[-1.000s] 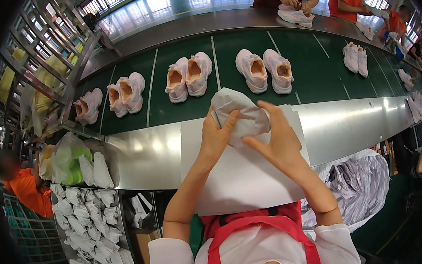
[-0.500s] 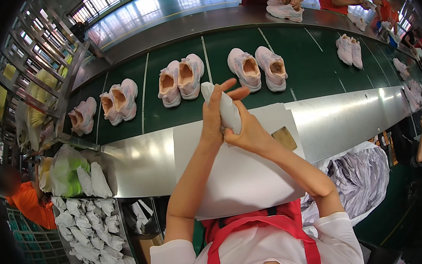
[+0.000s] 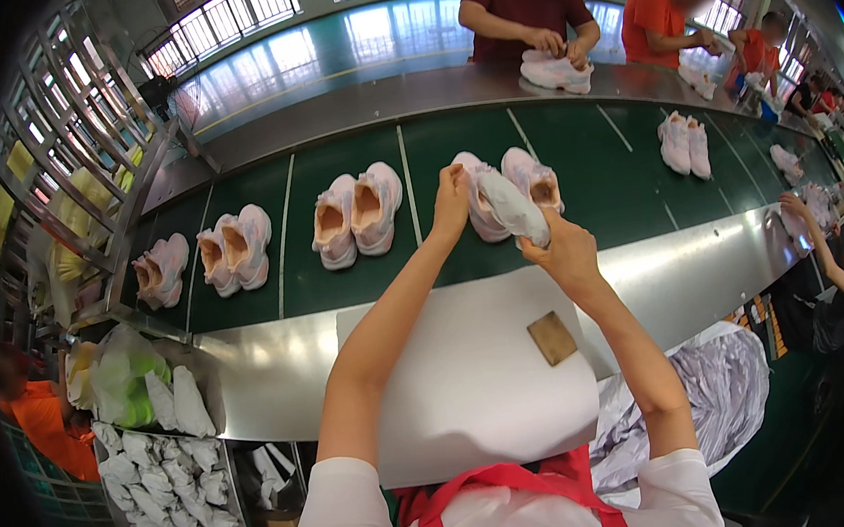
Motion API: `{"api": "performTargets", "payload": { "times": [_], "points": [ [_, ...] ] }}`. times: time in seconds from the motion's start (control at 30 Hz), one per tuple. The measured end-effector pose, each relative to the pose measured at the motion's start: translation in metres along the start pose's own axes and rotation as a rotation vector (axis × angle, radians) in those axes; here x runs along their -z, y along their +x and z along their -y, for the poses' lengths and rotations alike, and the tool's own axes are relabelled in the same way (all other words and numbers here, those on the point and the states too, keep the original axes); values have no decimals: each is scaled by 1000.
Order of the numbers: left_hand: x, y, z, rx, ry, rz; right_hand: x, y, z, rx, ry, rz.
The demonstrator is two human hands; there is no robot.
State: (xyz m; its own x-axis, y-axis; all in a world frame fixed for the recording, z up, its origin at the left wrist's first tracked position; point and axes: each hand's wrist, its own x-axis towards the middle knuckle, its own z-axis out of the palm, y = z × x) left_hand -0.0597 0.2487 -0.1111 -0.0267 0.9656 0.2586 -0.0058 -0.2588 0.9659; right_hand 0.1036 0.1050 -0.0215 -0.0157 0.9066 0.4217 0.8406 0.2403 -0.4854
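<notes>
My right hand (image 3: pixel 564 251) is closed around the near end of a wad of white stuffing paper (image 3: pixel 510 206), long and tapered. The wad slants over the opening of a pale pink sneaker (image 3: pixel 485 226) on the green conveyor belt (image 3: pixel 332 156) and hides part of it. My left hand (image 3: pixel 451 204) is at that sneaker's left side, fingers curled in against its upper edge near the tongue. The matching sneaker (image 3: pixel 528 170) stands just to the right, partly behind the paper and my right hand.
More sneaker pairs (image 3: pixel 361 212) stand along the belt. White sheets (image 3: pixel 472 380) and a brown block (image 3: pixel 552 338) lie before me. A bin of paper wads (image 3: pixel 171 496) is at lower left, a sack of crumpled paper (image 3: pixel 699 390) at right. Co-workers (image 3: pixel 531 13) handle shoes across the belt.
My hands have separated and moved out over the belt. The right has carried the paper wad to the sneaker; the left has let go of the wad and reached the sneaker's side. The view has tilted up.
</notes>
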Motion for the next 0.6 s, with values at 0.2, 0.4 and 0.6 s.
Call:
{"api": "performTargets", "payload": {
  "times": [0.2,0.4,0.6],
  "points": [
    [-15,47,25,-129,588,359,-26,49,-49,92,-343,128],
    [4,54,21,-205,638,488,-88,87,-44,240,-452,301],
    [1,61,21,-160,716,555,-151,118,-59,301,-527,313]
  ]
}}
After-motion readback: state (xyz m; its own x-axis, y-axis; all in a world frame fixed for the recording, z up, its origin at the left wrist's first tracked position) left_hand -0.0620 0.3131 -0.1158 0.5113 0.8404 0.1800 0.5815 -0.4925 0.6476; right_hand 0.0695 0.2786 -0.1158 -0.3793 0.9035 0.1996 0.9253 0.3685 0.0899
